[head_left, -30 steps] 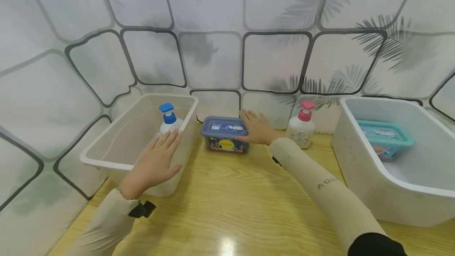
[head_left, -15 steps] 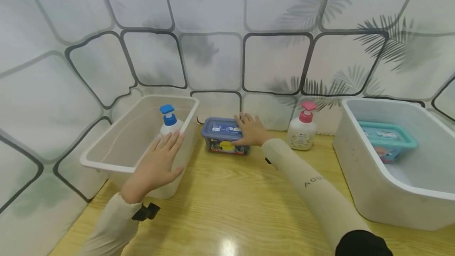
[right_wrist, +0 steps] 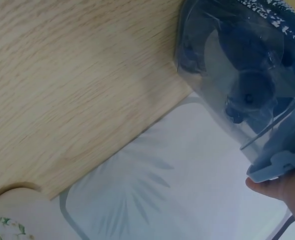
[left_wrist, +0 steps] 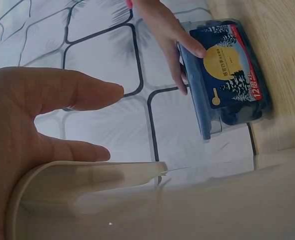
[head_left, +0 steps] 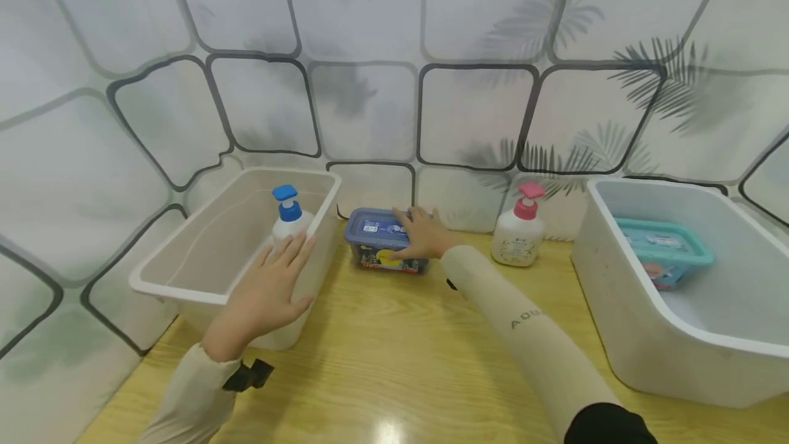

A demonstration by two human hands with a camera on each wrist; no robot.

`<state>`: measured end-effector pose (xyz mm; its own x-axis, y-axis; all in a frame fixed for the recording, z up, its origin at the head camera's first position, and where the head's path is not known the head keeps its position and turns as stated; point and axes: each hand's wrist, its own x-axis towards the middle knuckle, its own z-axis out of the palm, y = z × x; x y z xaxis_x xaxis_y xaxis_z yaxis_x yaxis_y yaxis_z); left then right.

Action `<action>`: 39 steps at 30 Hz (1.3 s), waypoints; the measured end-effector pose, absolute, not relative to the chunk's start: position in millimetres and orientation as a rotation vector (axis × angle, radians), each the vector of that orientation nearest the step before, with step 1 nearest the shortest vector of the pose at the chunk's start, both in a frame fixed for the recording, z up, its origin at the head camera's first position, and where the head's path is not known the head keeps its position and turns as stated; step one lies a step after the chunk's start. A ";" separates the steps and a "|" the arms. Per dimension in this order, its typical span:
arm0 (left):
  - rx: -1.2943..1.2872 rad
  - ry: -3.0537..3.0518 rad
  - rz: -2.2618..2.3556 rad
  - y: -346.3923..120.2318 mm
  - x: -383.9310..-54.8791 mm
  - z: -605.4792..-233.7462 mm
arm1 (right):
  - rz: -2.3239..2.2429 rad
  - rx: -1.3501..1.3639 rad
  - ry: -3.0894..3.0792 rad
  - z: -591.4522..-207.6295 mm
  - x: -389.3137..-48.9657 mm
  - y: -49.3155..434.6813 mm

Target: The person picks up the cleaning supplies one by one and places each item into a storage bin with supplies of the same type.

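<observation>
My left hand (head_left: 261,300) is held over the near side of the left white bin (head_left: 328,245), fingers extended and thumb apart, holding nothing. Just past its fingertips stands a white pump bottle (head_left: 290,225) with a blue top, inside that bin. My right hand (head_left: 425,237) is spread over the right part of a plastic tub (head_left: 372,252) with a blue lid, which stands on the table. Its thumb (left_wrist: 192,45) lies by the tub's front label, and other fingers are at the lid. Dark blue round shapes show through the tub's clear side (right_wrist: 247,95).
A white pump bottle (head_left: 518,238) with a pink top stands right of the tub. The right white bin (head_left: 622,334) contains a teal-lidded tub (head_left: 668,252). Behind everything rises a patterned wall (head_left: 474,115). The table (head_left: 394,355) is wood-grained.
My right hand has moved left and slightly down, further over the blue-lidded tub. The tub and my left hand have hardly moved.
</observation>
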<state>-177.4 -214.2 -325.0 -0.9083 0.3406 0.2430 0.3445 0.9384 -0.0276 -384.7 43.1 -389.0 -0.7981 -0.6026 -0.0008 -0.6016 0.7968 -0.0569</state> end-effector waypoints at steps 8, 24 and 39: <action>-0.518 -2.830 -0.031 -214.5 -175.6 -323.7 | -0.153 -0.937 2.932 -385.7 -377.2 38.0; -0.517 -2.771 -0.007 -214.1 -174.6 -328.0 | -0.184 -0.915 2.952 -381.3 -372.6 30.5; -0.513 -2.783 -0.009 -215.3 -173.9 -329.0 | -0.155 -0.884 3.002 -379.9 -371.4 24.8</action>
<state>-173.9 -215.3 -329.0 -0.8876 0.3469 0.3029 0.3490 0.9358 -0.0492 -371.4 24.8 -379.9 -0.8409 -0.5409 0.0204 -0.5401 0.8360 -0.0971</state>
